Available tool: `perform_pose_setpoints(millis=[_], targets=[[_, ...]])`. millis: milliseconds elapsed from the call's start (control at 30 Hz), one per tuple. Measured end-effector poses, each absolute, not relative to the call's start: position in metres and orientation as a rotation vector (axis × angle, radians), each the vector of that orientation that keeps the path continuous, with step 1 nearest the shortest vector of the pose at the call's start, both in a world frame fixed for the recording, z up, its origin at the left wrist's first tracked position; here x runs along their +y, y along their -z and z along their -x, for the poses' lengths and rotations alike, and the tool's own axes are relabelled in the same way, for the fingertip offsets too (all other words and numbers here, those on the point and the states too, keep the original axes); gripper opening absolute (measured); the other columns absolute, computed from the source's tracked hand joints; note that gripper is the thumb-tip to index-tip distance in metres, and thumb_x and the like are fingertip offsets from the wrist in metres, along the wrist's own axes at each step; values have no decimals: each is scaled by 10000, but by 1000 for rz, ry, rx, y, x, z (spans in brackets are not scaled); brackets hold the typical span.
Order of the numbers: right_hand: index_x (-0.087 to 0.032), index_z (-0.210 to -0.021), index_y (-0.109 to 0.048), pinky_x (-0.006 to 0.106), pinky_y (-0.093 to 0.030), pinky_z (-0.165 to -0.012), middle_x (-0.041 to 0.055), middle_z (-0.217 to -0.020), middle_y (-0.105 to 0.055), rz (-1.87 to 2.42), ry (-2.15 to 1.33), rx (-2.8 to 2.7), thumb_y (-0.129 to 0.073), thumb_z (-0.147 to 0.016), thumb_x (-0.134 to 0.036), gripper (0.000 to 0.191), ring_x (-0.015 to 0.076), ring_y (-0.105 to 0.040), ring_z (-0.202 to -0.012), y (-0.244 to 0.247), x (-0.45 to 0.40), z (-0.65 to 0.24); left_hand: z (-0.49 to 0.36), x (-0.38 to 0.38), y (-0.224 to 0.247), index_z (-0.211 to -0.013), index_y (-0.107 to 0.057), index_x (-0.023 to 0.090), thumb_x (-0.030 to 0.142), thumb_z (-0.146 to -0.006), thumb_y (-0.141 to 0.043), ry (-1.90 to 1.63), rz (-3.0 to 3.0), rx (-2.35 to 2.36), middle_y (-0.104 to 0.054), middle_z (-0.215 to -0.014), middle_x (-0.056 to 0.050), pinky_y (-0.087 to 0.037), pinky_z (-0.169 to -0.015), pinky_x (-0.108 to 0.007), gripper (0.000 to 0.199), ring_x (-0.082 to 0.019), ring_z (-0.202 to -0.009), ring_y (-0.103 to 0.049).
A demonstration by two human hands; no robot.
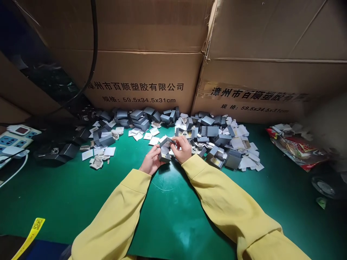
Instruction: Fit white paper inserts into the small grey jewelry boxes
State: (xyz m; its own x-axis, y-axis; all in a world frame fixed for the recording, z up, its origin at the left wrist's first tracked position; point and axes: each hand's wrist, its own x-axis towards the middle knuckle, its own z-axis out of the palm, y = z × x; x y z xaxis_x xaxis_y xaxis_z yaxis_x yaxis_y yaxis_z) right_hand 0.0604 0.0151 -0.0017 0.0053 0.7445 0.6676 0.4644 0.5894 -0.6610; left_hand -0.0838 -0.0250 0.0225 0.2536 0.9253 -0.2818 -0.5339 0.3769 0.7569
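A small dark grey box (pixel 164 156) with its lid raised is held above the green table (pixel 162 195). My left hand (pixel 151 160) grips it from the left side. At its right edge, near the lid, my right hand (pixel 182 149) has its fingers pinched together; whether they hold the lid or something inside is too small to tell. Behind and right of my hands lies a pile of similar grey boxes (pixel 210 131) mixed with white paper pieces (pixel 238 143). More grey boxes (pixel 137 115) lie behind to the left, with white slips (pixel 87 154) in front.
Two large cardboard cartons (pixel 146 72) stand along the back. A power strip (pixel 16 140) with a white cable sits at the far left. On the right are a red plastic bag (pixel 295 148) and a dark round object (pixel 325 187). A yellow strip (pixel 32 233) lies front left.
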Motion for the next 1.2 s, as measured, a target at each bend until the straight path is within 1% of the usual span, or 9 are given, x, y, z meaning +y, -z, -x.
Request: perform_pose_setpoints(millis=[67, 167, 400, 533, 800, 933, 1033, 1100, 1200], targets=[[-199, -879, -556, 251, -443, -536, 22, -774, -522, 1042, -293, -1608, -493, -764, -199, 131, 108, -459, -567, 0, 14, -61, 84, -26, -24, -938, -505, 189, 228, -751, -573, -1061, -606, 804, -628, -788, -27, -496, -567, -293, 202, -173, -651, -636], [-193, -896, -541, 235, -436, -515, 25, -794, -524, 1045, -311, -1586, -492, -749, -192, 155, 109, -466, -593, 0, 13, -61, 84, -26, -25, -988, -507, 187, 249, -757, -571, -1055, -638, 827, -645, -847, -51, -502, -581, -300, 248, -199, -693, -655], [-190, -845, -572, 227, -427, -520, 20, -784, -560, 1009, -356, -1575, -482, -761, -165, 125, 105, -467, -595, -2, 11, -59, 84, -27, -26, -1004, -523, 174, 243, -754, -576, -1072, -641, 850, -655, -867, -68, -514, -592, -312, 265, -215, -706, -662], [-194, -846, -573, 227, -435, -542, 20, -783, -571, 1033, -417, -1603, -466, -780, -188, 126, 109, -486, -613, -2, 12, -58, 83, -26, -26, -1022, -524, 176, 230, -749, -575, -1094, -626, 857, -656, -888, -71, -518, -610, -320, 283, -216, -722, -662], [-197, -830, -572, 237, -433, -550, 20, -784, -581, 1046, -448, -1601, -450, -778, -207, 133, 108, -472, -575, -1, 12, -56, 83, -25, -23, -1031, -524, 180, 231, -760, -555, -1107, -595, 846, -659, -902, -66, -511, -592, -305, 278, -203, -703, -662], [-198, -791, -575, 242, -434, -568, 14, -754, -586, 1084, -440, -1613, -457, -758, -204, 123, 117, -488, -591, -1, 13, -56, 85, -23, -20, -980, -531, 175, 262, -762, -571, -1061, -612, 815, -655, -831, -51, -514, -582, -302, 238, -189, -662, -655], [-196, -782, -586, 240, -434, -580, 10, -737, -594, 1085, -435, -1660, -461, -752, -195, 129, 121, -503, -608, -1, 11, -56, 87, -21, -18, -900, -519, 180, 318, -761, -598, -1007, -656, 809, -654, -811, -50, -518, -579, -313, 211, -198, -667, -656], [-189, -793, -599, 238, -432, -581, 9, -720, -593, 1069, -419, -1725, -474, -747, -196, 133, 117, -500, -591, 0, 10, -56, 89, -20, -17, -848, -516, 173, 336, -740, -633, -987, -704, 821, -657, -788, -57, -517, -578, -312, 228, -207, -668, -658], [-187, -828, -620, 234, -434, -589, 9, -696, -590, 1020, -368, -1839, -483, -761, -212, 154, 115, -503, -583, 3, 8, -56, 91, -19, -13, -867, -545, 159, 271, -681, -703, -979, -807, 855, -665, -764, -57, -518, -593, -301, 268, -206, -670, -655]])
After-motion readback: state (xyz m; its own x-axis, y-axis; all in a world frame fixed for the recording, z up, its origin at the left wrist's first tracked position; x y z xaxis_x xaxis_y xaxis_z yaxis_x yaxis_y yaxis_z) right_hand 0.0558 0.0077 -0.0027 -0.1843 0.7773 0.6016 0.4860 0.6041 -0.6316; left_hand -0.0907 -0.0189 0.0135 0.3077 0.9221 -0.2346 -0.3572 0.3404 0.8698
